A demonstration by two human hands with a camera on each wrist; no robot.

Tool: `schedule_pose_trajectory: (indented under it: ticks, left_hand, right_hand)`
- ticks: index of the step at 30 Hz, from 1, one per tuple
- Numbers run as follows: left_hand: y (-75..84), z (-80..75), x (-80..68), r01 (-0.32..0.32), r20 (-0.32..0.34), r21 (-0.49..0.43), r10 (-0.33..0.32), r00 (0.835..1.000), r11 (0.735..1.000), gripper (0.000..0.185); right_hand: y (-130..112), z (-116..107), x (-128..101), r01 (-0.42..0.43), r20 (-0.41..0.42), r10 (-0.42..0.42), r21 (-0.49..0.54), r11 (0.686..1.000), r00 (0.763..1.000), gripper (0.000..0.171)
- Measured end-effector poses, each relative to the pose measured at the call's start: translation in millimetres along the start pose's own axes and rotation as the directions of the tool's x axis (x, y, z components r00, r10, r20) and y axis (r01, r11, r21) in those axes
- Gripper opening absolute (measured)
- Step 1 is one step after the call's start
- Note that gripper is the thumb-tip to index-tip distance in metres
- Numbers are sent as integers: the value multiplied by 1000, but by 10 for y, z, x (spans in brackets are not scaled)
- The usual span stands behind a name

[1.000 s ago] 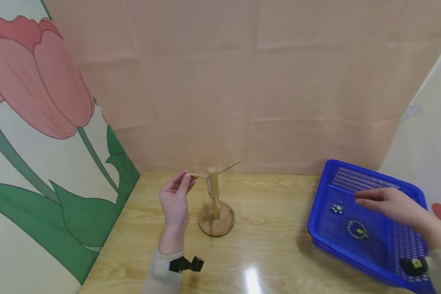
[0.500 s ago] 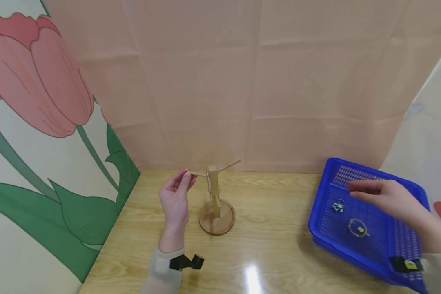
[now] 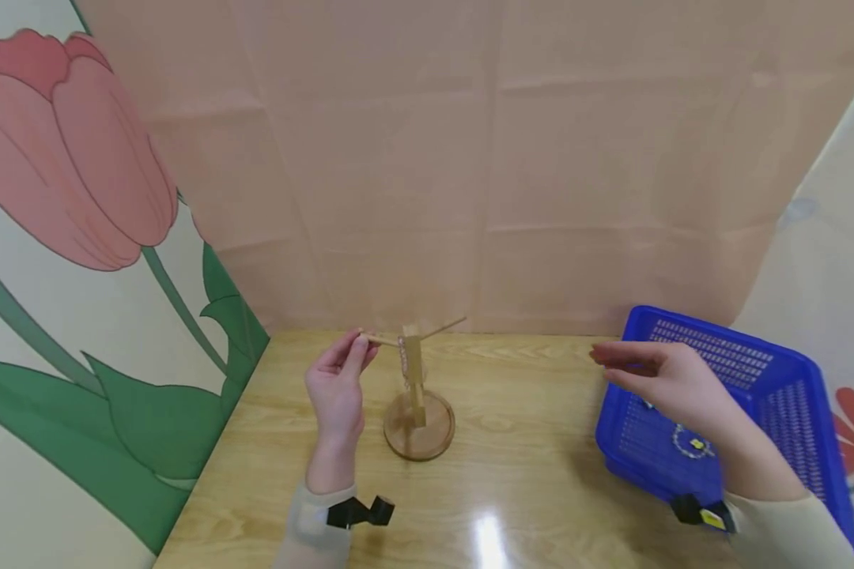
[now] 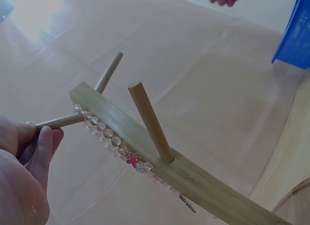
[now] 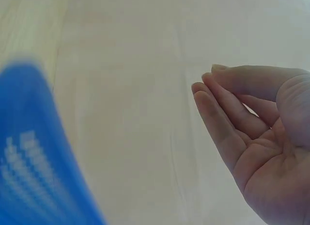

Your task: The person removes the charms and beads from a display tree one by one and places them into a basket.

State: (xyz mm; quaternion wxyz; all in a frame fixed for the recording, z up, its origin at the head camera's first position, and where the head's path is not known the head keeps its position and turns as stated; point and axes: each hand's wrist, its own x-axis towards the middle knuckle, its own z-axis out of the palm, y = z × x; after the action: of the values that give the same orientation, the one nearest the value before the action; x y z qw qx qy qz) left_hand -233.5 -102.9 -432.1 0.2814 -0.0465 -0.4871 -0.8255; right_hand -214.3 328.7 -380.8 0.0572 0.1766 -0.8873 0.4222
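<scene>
The left hand (image 3: 338,387) pinches a peg of the wooden stand (image 3: 418,395) near the table's (image 3: 527,474) back edge; a bead bracelet (image 4: 114,140) hangs there. The right hand (image 3: 665,379), relaxed and holding nothing, hovers beside the blue basket (image 3: 783,379) at the right edge.

The left hand (image 3: 336,389) is raised, forearm running up from the near edge, wrist bent a little back. Its thumb and fingertips (image 4: 44,143) are brought together in a pinch at the top, the other fingers curled loosely behind. The right hand (image 3: 665,382) is held out in the air, palm turned inward, fingers (image 5: 218,113) nearly straight and close together, pointing left, thumb lying along them. It holds nothing. Both wrists wear pale sleeves.
</scene>
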Motion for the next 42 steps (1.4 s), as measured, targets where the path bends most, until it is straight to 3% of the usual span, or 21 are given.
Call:
schedule_pose_trajectory:
  ticks: [7,22,36,42]
  left_hand:
    - [14,-10,-13,0,18,2,0,1000,1000,17]
    - [26,-20,-22,-8,8,-5,8,1000,1000,17]
    - [-8,19,-10,5,41,4,-5,999,1000,19]
    - [-9,26,-22,12,47,-6,-12,999,1000,16]
  right_hand:
    - [-192,427,76,7,21,-11,177,984,1000,31]
    - [-164,1322,295,-7,38,-10,436,900,999,34]
    - [-319,1619,538,-49,-4,60,531,846,998,34]
    - [-399,1733,570,-11,-11,22,594,804,1000,34]
